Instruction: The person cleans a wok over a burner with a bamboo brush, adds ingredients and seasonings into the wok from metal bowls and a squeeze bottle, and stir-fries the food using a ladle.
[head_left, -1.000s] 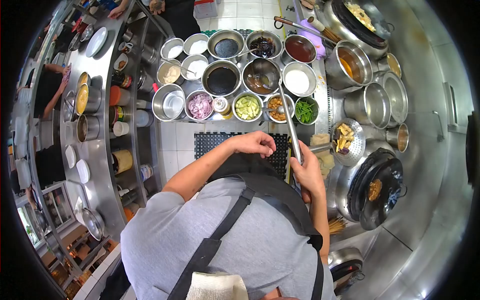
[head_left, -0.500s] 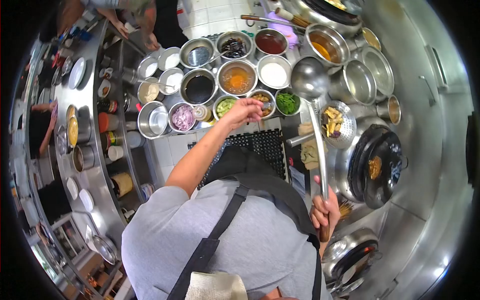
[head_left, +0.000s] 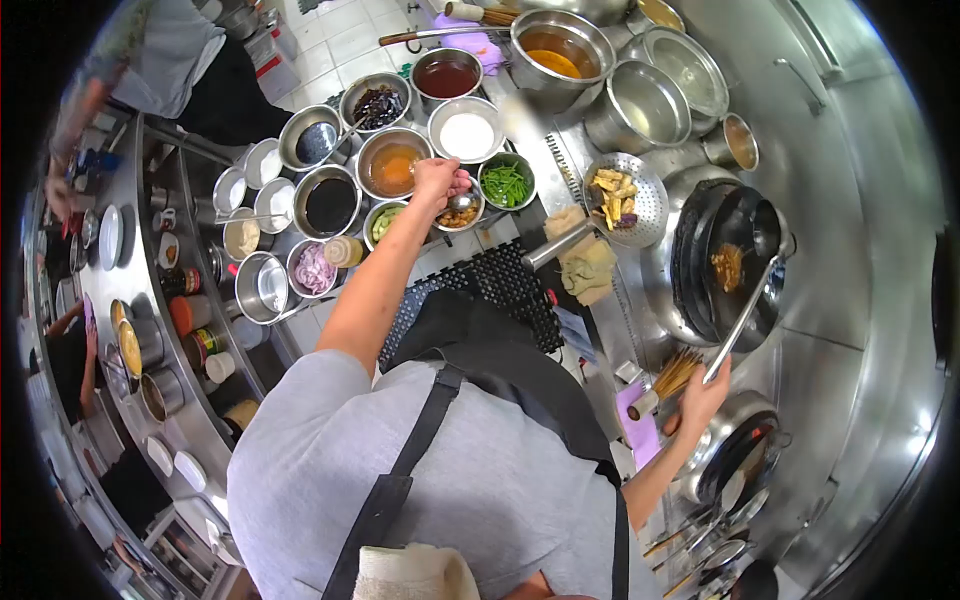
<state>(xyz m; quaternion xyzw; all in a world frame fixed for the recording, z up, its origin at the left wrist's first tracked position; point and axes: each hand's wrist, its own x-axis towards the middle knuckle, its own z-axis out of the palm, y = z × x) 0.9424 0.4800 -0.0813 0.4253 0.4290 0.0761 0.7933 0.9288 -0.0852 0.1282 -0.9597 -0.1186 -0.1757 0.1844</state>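
Note:
My right hand [head_left: 701, 392] grips the ladle [head_left: 743, 318] by the end of its long handle. The ladle's round head rests in the black wok [head_left: 757, 300], at its far right side, beside a clump of brown food [head_left: 727, 266]. With fingers closed, my left hand [head_left: 441, 184] hovers over a metal bowl of brown bits [head_left: 458, 217]. A small spoon [head_left: 464, 201] shows just under its fingertips; the handle is hidden by the hand. Close by are chopped greens [head_left: 507, 184], a bowl of orange-yellow liquid [head_left: 392, 168] and pale green pieces [head_left: 383, 222].
A perforated strainer [head_left: 650, 205] holds fried pieces beside folded cloths [head_left: 588, 265]. Pots [head_left: 640, 105] stand behind it. A bamboo brush [head_left: 672, 378] lies near my right arm. Steel shelving [head_left: 195, 400] runs along the left, where another person [head_left: 175, 55] stands at the back.
My right hand has swung the ladle right, from over the counter into the wok. My left hand stays by the brown bits, and my view has turned to the right.

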